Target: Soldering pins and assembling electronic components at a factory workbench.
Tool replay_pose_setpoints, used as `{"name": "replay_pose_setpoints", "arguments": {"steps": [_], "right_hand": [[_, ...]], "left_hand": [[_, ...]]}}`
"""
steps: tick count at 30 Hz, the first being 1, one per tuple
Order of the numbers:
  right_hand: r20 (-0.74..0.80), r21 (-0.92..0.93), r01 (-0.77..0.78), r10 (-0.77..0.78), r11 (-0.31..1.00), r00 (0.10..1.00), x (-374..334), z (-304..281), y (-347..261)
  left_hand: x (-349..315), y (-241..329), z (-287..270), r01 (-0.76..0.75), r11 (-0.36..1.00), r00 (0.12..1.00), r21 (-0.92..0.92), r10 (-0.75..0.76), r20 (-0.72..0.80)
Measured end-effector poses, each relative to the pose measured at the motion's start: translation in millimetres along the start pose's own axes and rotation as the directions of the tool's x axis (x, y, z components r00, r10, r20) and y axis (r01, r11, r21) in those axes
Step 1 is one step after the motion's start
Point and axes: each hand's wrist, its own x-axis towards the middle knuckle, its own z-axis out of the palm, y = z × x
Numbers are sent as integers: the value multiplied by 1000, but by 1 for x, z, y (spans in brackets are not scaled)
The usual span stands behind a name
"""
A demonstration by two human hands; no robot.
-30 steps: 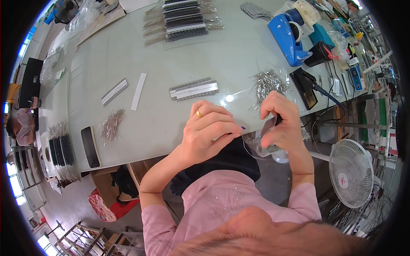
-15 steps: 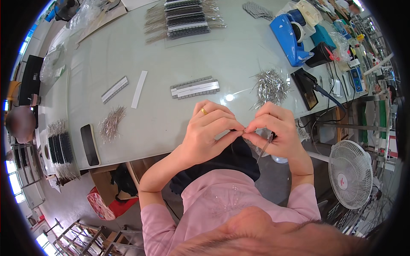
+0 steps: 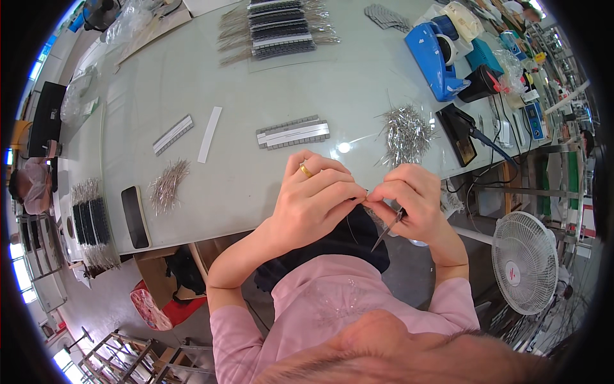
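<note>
My left hand (image 3: pixel 312 198), a gold ring on one finger, is closed in a pinch just past the table's front edge. A thin wire (image 3: pixel 351 229) hangs below its fingertips. My right hand (image 3: pixel 409 200) meets it tip to tip, thumb and forefinger pressed together. Tucked in the right palm is a slim pointed pair of metal tweezers (image 3: pixel 387 232), its tip pointing down and left. The fingertips hide whatever small part is pinched between them. Beyond the right hand lies a pile of silvery wire-leaded parts (image 3: pixel 408 133).
On the glass-topped table (image 3: pixel 236 192) are grey segmented strips (image 3: pixel 293 132), a white strip (image 3: pixel 210 134), a smaller lead pile (image 3: pixel 169 185) and a phone (image 3: pixel 134 217). Bundled dark parts (image 3: pixel 281 29) lie at the back. A blue tape dispenser (image 3: pixel 432 61) stands right, a fan (image 3: pixel 526 262) below.
My right hand has turned a little, and the tweezers in it now tilt further left. Both hands stay together at the fingertips. At far left, another person has shifted.
</note>
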Motion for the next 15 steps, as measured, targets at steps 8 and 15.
{"name": "replay_pose_setpoints", "arguments": {"steps": [8, 15], "right_hand": [[-14, 6, 0, 0, 1000, 1000, -2, -1, 0], [38, 48, -50, 48, 998, 998, -4, -1, 3]], "left_hand": [[2, 1, 2, -1, 1000, 1000, -5, 1, 0], [3, 1, 2, 10, 1000, 1000, -5, -10, 19]]}}
